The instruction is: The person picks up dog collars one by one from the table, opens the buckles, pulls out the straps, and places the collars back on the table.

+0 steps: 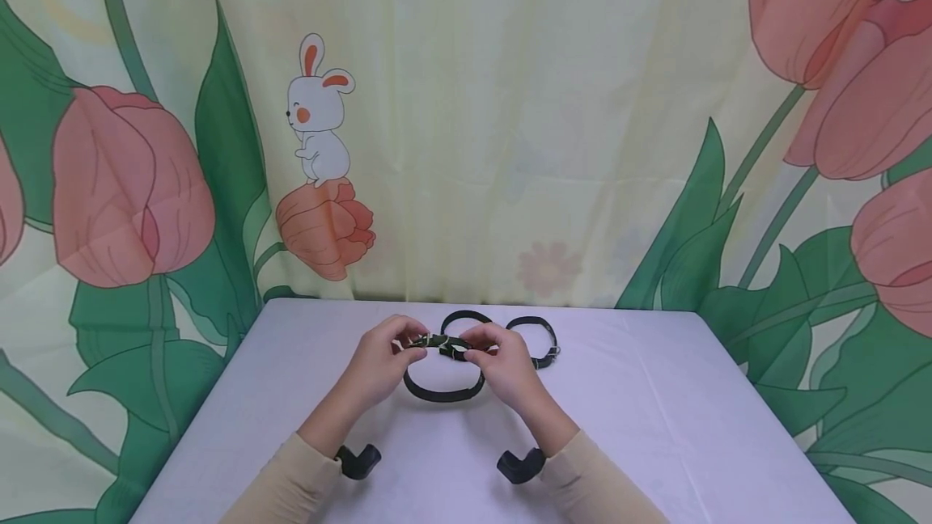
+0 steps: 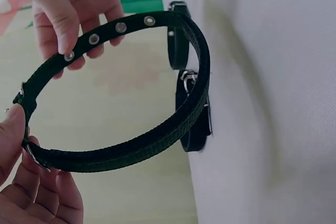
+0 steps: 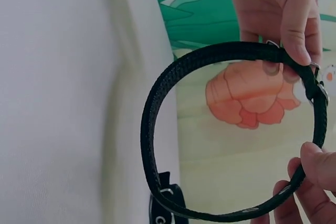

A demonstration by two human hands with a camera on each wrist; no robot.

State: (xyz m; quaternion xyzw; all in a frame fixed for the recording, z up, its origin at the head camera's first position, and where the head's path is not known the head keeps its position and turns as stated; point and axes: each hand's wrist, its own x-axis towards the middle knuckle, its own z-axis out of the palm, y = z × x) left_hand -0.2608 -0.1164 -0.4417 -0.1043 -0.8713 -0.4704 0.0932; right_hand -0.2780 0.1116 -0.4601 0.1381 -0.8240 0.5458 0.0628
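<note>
A dark buckled collar (image 1: 444, 396) forms a closed loop between both hands, held up over the white table. My left hand (image 1: 379, 358) pinches it beside the metal buckle (image 3: 321, 94), thumb on one face and fingers behind. The right hand (image 1: 506, 358) grips the strap on the other side, where metal eyelets (image 2: 121, 27) line the band in the left wrist view. The lower part of the loop hangs toward me. Behind it, a second dark collar (image 1: 466, 314) is partly hidden by the held one and the right hand.
A third dark collar (image 1: 539, 320) with a metal ring lies to the right of the second. The white-covered table (image 1: 626, 419) ends at a tulip-and-rabbit curtain (image 1: 466, 144). Black wrist devices (image 1: 359, 463) jut inward from both sleeves.
</note>
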